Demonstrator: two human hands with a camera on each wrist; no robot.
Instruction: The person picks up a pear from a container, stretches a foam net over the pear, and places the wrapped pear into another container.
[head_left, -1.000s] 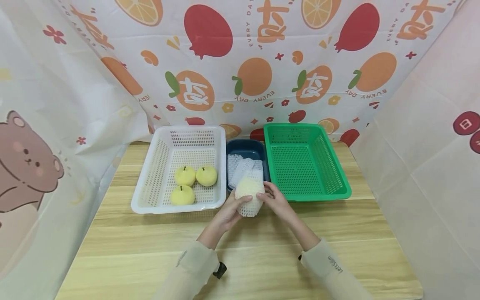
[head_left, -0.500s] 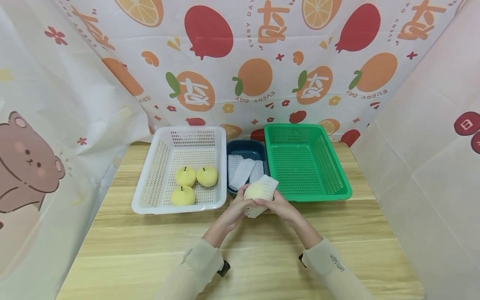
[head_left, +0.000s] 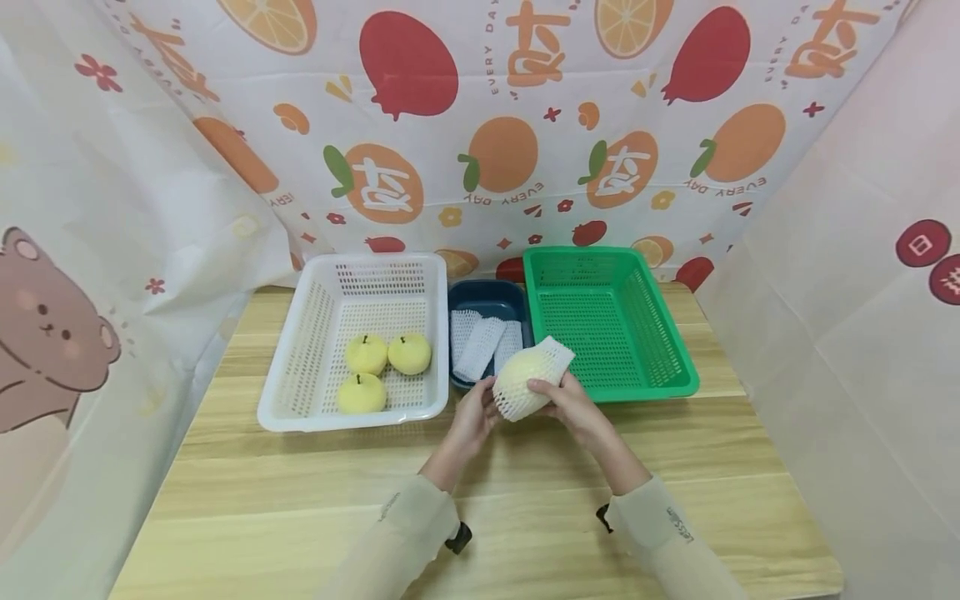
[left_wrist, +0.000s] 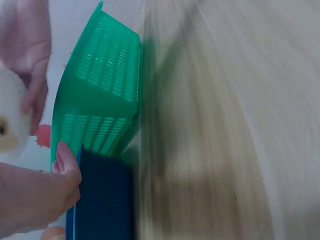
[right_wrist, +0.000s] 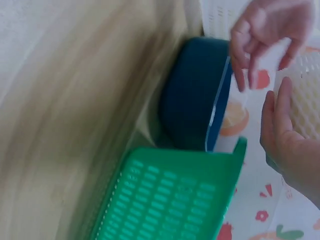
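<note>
My right hand (head_left: 576, 410) grips a round yellow pear in a white foam net sleeve (head_left: 525, 379), its thumb lying over the net. The sleeve's narrower end points up and right, toward the green basket (head_left: 678, 387). Just left of the sleeve is my left hand (head_left: 472, 418), fingers loosely bent. In the right wrist view a gap shows between the left hand (right_wrist: 270, 30) and the netted pear (right_wrist: 307, 100). The left wrist view shows the sleeve's near end, with a dark spot on the pear (left_wrist: 10, 132) visible through its opening.
A white basket (head_left: 279, 392) at the left holds three yellow pears (head_left: 362, 393). Between the baskets stands a dark blue bin (head_left: 487, 292) with several flat foam nets (head_left: 480, 348). The wooden table (head_left: 525, 533) meets a fruit-print cloth (head_left: 427, 150) at the back.
The netted pear has moved right and tilted, its upper end swinging toward the green basket. My left hand has let go of it and drawn off left; the right hand keeps its grip.
</note>
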